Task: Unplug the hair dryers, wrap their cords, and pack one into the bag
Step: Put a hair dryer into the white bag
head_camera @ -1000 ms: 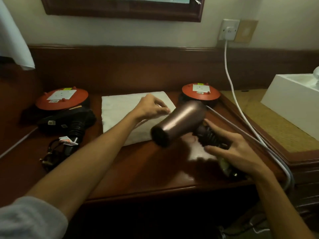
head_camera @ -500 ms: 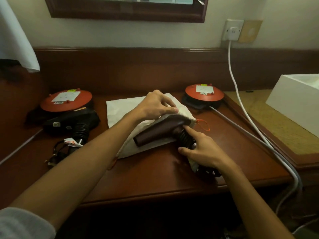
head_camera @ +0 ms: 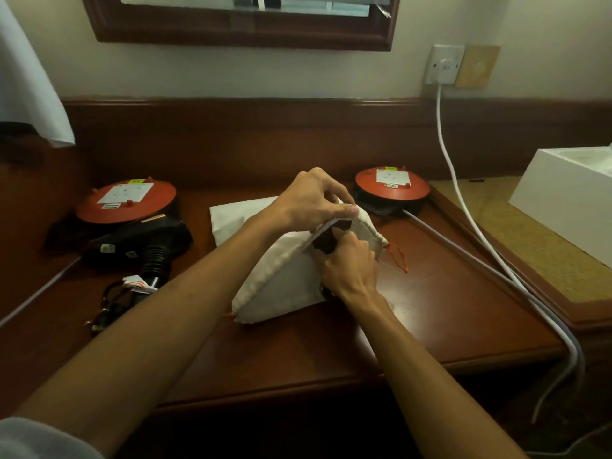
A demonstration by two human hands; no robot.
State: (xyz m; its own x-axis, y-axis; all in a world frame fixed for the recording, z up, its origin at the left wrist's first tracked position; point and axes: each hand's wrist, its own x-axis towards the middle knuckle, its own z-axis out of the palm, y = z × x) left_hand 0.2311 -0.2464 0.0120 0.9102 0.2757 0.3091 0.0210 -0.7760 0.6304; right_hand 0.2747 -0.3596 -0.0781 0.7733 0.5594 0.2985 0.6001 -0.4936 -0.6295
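Dark hair dryer (head_camera: 326, 241) nearly all inside the soft white cloth bag (head_camera: 281, 276) at the middle of the brown wooden desk (head_camera: 430, 309).
Left hand (head_camera: 311, 202) pinching up the bag's open rim; right hand (head_camera: 349, 268) gripping the dryer at the bag's mouth. Second black hair dryer (head_camera: 145, 246) with bundled cord lying at left, near a round red cord reel (head_camera: 126, 202). Another red reel (head_camera: 392, 185) far right.

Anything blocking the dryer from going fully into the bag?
Nothing visible. Left hand holds the bag mouth open; right hand pushes the dryer, mostly inside, only a dark part showing at the opening.
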